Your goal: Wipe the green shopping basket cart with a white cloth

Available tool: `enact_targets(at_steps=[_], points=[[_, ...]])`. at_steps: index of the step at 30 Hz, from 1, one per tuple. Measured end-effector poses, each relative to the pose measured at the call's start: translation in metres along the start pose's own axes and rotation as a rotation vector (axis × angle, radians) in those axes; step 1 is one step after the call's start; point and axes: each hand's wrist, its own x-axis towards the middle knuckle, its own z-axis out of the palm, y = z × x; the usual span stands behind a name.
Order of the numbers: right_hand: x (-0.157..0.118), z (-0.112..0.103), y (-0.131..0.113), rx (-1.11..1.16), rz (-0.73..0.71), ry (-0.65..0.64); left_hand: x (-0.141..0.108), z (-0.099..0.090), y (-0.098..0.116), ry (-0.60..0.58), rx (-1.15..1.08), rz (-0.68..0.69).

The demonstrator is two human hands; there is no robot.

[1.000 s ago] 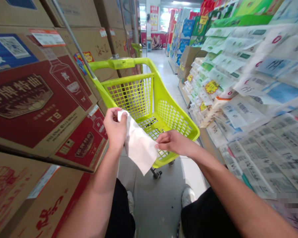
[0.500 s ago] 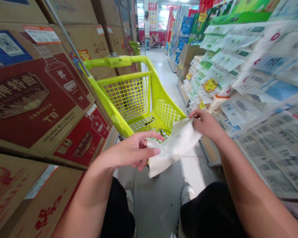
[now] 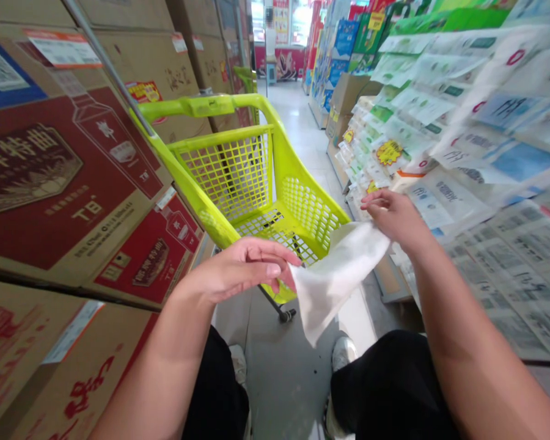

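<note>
A thin white tissue (image 3: 337, 269) is stretched between my two hands in front of the cart, its lower corner hanging loose. My left hand (image 3: 250, 266) has its fingertips at the tissue's upper left edge. Thumb and forefinger look slightly apart, while the other fingers curl behind and seem to keep hold of that edge. At the opposite end my right hand (image 3: 396, 220) pinches the tissue, which drapes below the fingers. Just beyond the hands stands a yellow-green shopping cart (image 3: 309, 177), its basket floor and lattice walls showing.
Stacked cartons (image 3: 36, 159) wall off the left side, with a metal pole (image 3: 101, 52) in front of them. Packs of white tissue goods (image 3: 421, 110) fill the right side. The tiled aisle floor (image 3: 291, 116) runs on between shelves towards a bright area.
The tissue has shifted rightward and lifted a little at its left edge, its loose corner hanging lower. Both hands moved slightly right; my left thumb no longer lies over the tissue.
</note>
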Motion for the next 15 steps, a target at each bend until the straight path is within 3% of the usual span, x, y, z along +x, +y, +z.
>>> enact_targets(at_steps=[4,8,9,11,13,15], points=[[0.004,0.01,0.02,-0.339,-0.206,0.04,0.002,-0.002,-0.001,-0.122,0.196,-0.239],[-0.007,0.015,0.006,-0.509,-0.352,0.091,0.0,-0.003,-0.003,-0.049,0.405,-0.324],[-0.011,0.017,-0.002,-0.495,-0.418,0.105,0.001,-0.003,-0.003,0.031,0.505,-0.301],[-0.024,0.024,-0.021,-0.394,-0.558,0.031,0.002,-0.003,-0.003,0.299,0.772,-0.226],[-0.04,0.036,-0.04,-0.266,-0.659,-0.247,0.005,-0.003,-0.005,0.628,1.068,-0.158],[-0.06,0.053,-0.055,-0.276,-0.644,-0.598,0.009,-0.004,-0.009,0.876,1.295,-0.122]])
